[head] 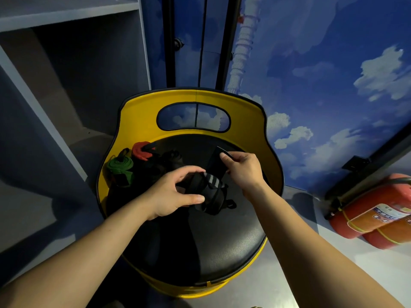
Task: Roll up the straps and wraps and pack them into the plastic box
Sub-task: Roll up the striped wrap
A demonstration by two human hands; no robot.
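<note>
Head view: over the black seat of a yellow chair (133, 121), the left hand (175, 194) curls its fingers (191, 171) round a half-rolled black wrap (208, 194) with grey stripes, likely to keep the coil tight. The right hand (242, 166) pinches the wrap's loose flat end (216, 160) and holds it raised, apparently keeping tension for the next turn. 2 finished rolls, a green roll (120, 165) and a red roll (142, 151), sit at the seat's back left beside dark bundles. No plastic box is visible.
</note>
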